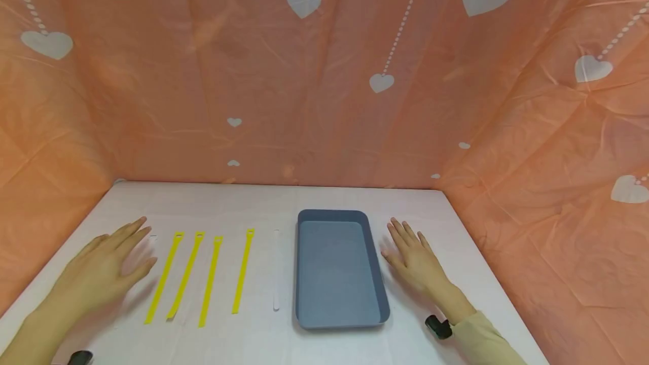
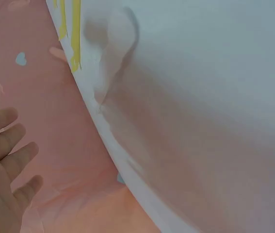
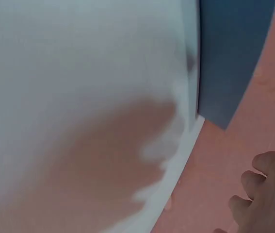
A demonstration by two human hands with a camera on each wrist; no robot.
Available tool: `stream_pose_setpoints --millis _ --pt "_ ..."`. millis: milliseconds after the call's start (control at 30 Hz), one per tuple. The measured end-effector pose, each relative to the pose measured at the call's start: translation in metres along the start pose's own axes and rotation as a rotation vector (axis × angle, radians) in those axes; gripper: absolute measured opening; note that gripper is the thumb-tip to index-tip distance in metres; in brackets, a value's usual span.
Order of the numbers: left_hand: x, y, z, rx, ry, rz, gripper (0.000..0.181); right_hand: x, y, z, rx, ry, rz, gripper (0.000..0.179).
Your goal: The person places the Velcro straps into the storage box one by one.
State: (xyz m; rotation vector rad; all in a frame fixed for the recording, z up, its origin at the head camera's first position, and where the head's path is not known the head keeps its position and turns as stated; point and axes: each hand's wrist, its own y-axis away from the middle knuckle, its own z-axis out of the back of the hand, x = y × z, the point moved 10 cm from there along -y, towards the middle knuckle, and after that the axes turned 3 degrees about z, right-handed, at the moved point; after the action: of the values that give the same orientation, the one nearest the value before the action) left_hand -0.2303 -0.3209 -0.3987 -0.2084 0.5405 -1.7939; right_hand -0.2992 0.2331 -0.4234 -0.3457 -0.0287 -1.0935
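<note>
My left hand (image 1: pixel 98 269) hovers over the left of the white table, fingers spread and holding nothing. Just right of it lie several flat yellow strips (image 1: pixel 164 277), each with a slotted loop at its far end. A thin white strip (image 1: pixel 276 272) lies between them and a shallow grey-blue tray (image 1: pixel 377 286). Beside the tray's right wall, my right hand (image 1: pixel 418 261) is held with straight fingers and nothing in it. In the left wrist view the left hand (image 2: pixel 4 160) shows relaxed fingers; the right wrist view shows part of the right hand (image 3: pixel 268 189) near the tray's side (image 3: pixel 229 53).
Orange sheeting (image 1: pixel 334 100) with pale hearts surrounds the white table (image 1: pixel 405 207) at the back and both sides. A small pale end of something (image 1: pixel 153 237) shows by the left fingertips. Each wrist wears a black device (image 1: pixel 438 326).
</note>
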Motion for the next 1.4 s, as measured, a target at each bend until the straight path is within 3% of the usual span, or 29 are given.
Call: stream_pose_setpoints --millis 433,633,733,967,1200,1400 --pt "0.009 -0.023 -0.01 -0.029 0.061 -0.056 0.048 0.023 0.003 -0.018 0.067 -0.049 0.046 0.074" --pt "0.025 -0.03 -0.023 0.053 0.1 0.013 0.04 0.028 0.003 -0.023 0.1 -0.041 0.063 0.075" --pt "0.031 -0.033 -0.027 0.076 0.103 0.017 0.038 0.03 0.003 -0.025 0.106 -0.047 0.071 0.075" --pt "0.046 -0.043 -0.043 0.203 0.13 0.052 0.034 0.031 0.004 -0.03 0.14 -0.055 0.082 0.075" --pt "0.061 -0.043 -0.053 0.257 0.203 0.098 0.033 0.029 0.006 -0.037 0.195 -0.054 0.071 0.077" --pt "0.064 -0.041 -0.059 0.275 0.233 0.105 0.033 0.029 0.006 -0.04 0.232 -0.05 0.075 0.079"
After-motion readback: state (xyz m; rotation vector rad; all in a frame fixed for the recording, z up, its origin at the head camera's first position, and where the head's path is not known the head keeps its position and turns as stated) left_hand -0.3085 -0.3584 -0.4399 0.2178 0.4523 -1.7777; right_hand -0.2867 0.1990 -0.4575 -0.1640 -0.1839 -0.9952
